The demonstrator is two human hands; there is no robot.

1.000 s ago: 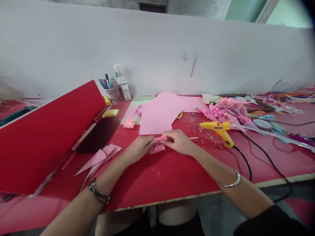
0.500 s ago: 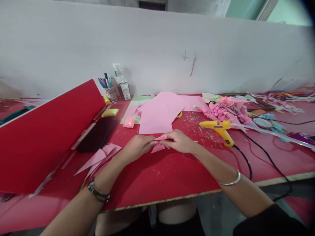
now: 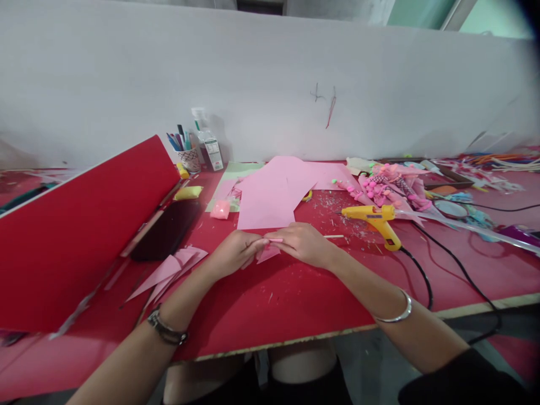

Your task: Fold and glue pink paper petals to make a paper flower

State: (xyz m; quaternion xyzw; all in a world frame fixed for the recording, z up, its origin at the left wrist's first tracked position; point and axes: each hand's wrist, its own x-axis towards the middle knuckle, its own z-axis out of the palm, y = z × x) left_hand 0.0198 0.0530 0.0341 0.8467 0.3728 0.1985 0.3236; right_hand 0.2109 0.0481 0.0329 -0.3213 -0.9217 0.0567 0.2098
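Pens (image 3: 177, 136) stand upright in a patterned cup (image 3: 190, 160) at the back wall, with a small bottle (image 3: 210, 147) just beside it on the right; left of both we see a red board (image 3: 84, 225) leaning tilted over the table (image 3: 295, 304), and pink paper scraps (image 3: 169, 270) lying at its foot.

Near the middle, our left hand (image 3: 236, 250) and right hand (image 3: 301, 243) meet fingertip to fingertip. Between them we pinch a small folded pink paper piece (image 3: 270, 250), both hands closed on it, its lower flap resting on the table just under the fingers. A large pink sheet (image 3: 270, 197) lies just behind the hands, apart from them.

To the right, a yellow glue gun (image 3: 373, 216) lies on its side near the right hand, its black cord (image 3: 422, 270) running toward the table's front edge. Behind it a pile of pink flowers (image 3: 386, 188) lies in wrapping. Bare red surface stretches from our hands to the near edge, dotted with small scraps.
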